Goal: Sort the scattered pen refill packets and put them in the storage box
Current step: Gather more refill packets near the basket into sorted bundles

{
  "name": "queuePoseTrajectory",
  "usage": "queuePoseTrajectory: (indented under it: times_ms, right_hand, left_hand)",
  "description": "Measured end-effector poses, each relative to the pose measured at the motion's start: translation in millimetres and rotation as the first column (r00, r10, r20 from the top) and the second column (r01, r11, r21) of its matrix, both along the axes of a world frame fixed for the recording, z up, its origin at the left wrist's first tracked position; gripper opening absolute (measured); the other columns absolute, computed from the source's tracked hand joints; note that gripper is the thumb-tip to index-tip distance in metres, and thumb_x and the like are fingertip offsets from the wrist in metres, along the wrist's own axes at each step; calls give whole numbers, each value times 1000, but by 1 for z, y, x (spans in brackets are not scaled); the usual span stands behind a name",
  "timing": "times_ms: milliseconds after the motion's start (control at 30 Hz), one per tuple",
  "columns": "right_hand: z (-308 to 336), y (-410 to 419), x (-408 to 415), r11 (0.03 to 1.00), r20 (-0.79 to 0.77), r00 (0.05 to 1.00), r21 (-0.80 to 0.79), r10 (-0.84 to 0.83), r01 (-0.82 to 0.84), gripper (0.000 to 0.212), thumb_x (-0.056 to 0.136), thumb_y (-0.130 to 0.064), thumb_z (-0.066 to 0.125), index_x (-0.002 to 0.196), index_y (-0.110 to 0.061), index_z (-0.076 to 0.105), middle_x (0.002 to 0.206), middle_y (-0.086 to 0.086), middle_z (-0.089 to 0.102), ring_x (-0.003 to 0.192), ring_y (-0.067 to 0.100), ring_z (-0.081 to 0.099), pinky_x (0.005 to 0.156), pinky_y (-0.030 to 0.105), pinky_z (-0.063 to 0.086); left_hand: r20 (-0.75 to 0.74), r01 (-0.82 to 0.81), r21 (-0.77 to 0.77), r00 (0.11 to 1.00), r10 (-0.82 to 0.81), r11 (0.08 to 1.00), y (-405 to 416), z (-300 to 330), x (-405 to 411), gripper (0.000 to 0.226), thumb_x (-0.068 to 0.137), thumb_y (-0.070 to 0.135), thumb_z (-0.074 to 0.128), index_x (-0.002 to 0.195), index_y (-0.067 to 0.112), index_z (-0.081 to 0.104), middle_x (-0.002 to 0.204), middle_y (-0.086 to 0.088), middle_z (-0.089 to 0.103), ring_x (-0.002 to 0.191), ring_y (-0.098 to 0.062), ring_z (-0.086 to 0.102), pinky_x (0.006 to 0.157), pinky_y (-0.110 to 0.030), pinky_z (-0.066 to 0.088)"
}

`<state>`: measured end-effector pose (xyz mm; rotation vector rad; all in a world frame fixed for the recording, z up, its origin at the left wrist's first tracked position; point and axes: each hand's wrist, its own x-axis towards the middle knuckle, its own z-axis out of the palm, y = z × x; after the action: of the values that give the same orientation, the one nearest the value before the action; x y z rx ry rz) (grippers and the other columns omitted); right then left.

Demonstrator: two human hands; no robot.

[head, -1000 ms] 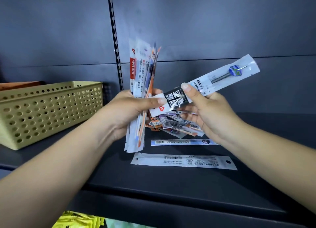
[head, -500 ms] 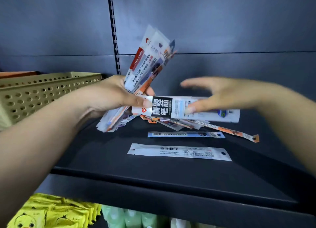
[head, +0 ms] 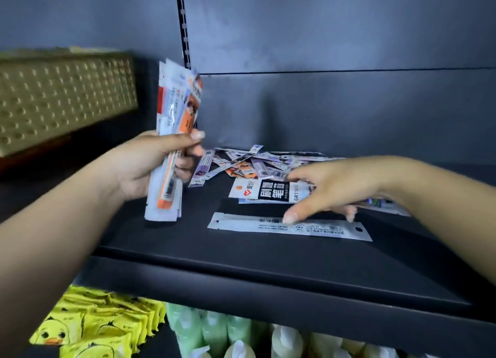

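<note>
Packets, held: a bundle (head: 175,132) of refill packets stands roughly upright above the shelf, its orange-and-white ends fanned a little at top and bottom.
Left hand (head: 150,164): wrapped round the bundle's middle, thumb across the front, fingers curled behind.
Packets, loose: a pile (head: 257,162) lies scattered on the shelf at the back, just right of the left hand; mostly purple, white and orange strips lying crosswise over one another.
Black-label packet (head: 271,192): flat on the shelf in front of the pile, white with a black panel of large characters; its right end runs under the right hand.
Long packet (head: 290,226): white, barcode up, lying flat and alone nearest the shelf edge, a hang hole at its right end.
Right hand (head: 330,188): palm down over the loose packets, fingers spread and nearly straight; thumb tip on the long packet, grasping nothing. Blurred.
Box (head: 64,100): beige, perforated, at the left of the shelf, well apart from the pile; blurred, contents not visible.
Shelf (head: 241,253): dark, flat, with dark back panels and a slotted upright (head: 183,25) behind.
Below, left: yellow packs (head: 94,325) with a duck print.
Below, centre: pale green packs (head: 214,331), then pale bottle-like items at right, partly cut off.
</note>
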<state>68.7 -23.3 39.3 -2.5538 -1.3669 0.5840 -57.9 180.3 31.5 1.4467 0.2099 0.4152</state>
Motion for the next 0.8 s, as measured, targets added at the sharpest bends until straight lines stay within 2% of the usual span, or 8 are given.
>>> queuePoseTrajectory:
  times_ms: [100, 233, 367, 433, 533, 667, 733, 800]
  right_hand:
    - [-8, 9, 0, 994, 139, 990, -105, 29, -15, 67, 64, -59, 66, 114, -20, 45, 36, -1, 49, 36, 10, 46, 47, 12, 37]
    - [-11, 13, 4, 995, 106, 993, -89, 52, -43, 41, 69, -47, 69, 72, -18, 41, 35, 0, 47, 30, 7, 42, 48, 17, 36]
    - [-7, 6, 3, 999, -77, 996, -20, 48, -50, 34, 71, -28, 73, 66, -15, 42, 27, -4, 37, 28, 7, 36, 40, 10, 37]
    - [-2, 0, 5, 998, -184, 982, 67, 34, -22, 31, 71, -22, 73, 66, -14, 43, 28, -3, 34, 28, 7, 33, 39, 12, 39]
    - [6, -7, 10, 986, -231, 973, 166, 7, 32, 29, 71, -19, 72, 68, -9, 44, 28, -5, 34, 27, 6, 31, 38, 14, 38]
    - [9, -12, 15, 974, -263, 965, 216, -14, 73, 20, 70, -20, 72, 63, -16, 54, 31, -3, 36, 28, 7, 30, 37, 17, 38]
    - [8, -13, 17, 971, -261, 965, 223, -25, 86, 20, 70, -23, 72, 65, -16, 54, 31, -4, 35, 27, 7, 31, 38, 18, 37]
    - [8, -14, 18, 968, -274, 961, 233, -25, 92, 20, 70, -24, 72, 68, -15, 54, 31, -4, 35, 27, 7, 30, 38, 18, 37]
  left_hand:
    - [-46, 148, -52, 988, -150, 988, 6, -10, -8, 38, 41, 22, 85, 64, 18, 56, 48, 5, 48, 32, -1, 35, 33, -13, 33]
    - [-115, 272, -40, 954, -275, 961, 4, -11, -10, 47, 30, 22, 91, 67, 17, 63, 49, 2, 51, 31, -1, 36, 32, -13, 33]
    - [-247, 177, 45, 956, -161, 983, -3, -6, -1, 31, 48, 6, 80, 69, 14, 59, 68, -8, 69, 32, -2, 36, 35, -12, 33]
    - [-293, 174, 41, 943, -155, 984, -6, -5, 2, 26, 54, 10, 76, 70, 14, 57, 61, -6, 66, 32, -2, 36, 34, -12, 33]
    - [-255, 275, -76, 924, -285, 959, -8, -6, 3, 49, 30, 14, 90, 71, 14, 64, 47, 0, 54, 32, -2, 38, 32, -13, 33]
    - [-170, 319, -158, 923, -344, 934, -10, -1, 11, 57, 22, 31, 92, 72, 14, 72, 57, 1, 65, 27, -1, 37, 30, -11, 33]
    - [-162, 247, -77, 953, -257, 966, -11, 1, 14, 66, 25, 25, 93, 85, 11, 68, 58, 2, 63, 29, -1, 36, 31, -11, 32]
    - [-166, 141, 89, 978, -124, 986, -17, 1, 16, 47, 43, 9, 85, 85, 12, 66, 54, 3, 56, 32, -1, 35, 34, -12, 30]
